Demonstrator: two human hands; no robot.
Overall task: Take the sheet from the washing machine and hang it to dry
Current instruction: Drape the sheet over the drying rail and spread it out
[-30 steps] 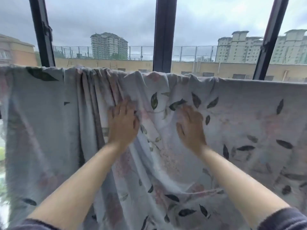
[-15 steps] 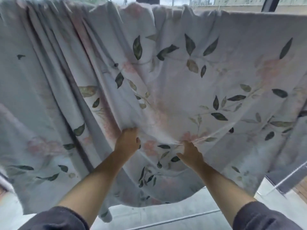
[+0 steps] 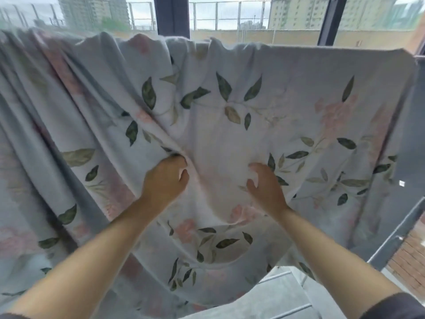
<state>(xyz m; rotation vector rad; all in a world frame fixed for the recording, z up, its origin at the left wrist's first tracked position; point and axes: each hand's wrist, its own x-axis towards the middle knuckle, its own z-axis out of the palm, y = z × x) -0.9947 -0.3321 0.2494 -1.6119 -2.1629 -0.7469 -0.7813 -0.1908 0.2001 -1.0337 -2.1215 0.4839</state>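
Observation:
A pale sheet [image 3: 287, 93] printed with green leaves and pink flowers hangs over a line in front of the window and fills most of the view. Its left part is bunched in vertical folds; the right part lies flatter. My left hand [image 3: 164, 178] pinches a fold of the sheet at mid-height, fingers closed on the cloth. My right hand [image 3: 265, 187] rests against the sheet a little to the right, fingers curled and apart, pressing on the fabric without a clear grip.
Dark window frames [image 3: 172, 14] stand behind the sheet, with buildings and a fence beyond the glass. A dark wall panel [image 3: 411, 134] and metal rail [image 3: 391, 240] are at the right, brick [image 3: 411, 261] below them. Grey floor [image 3: 276, 300] shows under the hem.
Both hands have moved up the sheet from its lower part. The left hand now pinches a fold. The view has tilted up, so the window shows again above the sheet.

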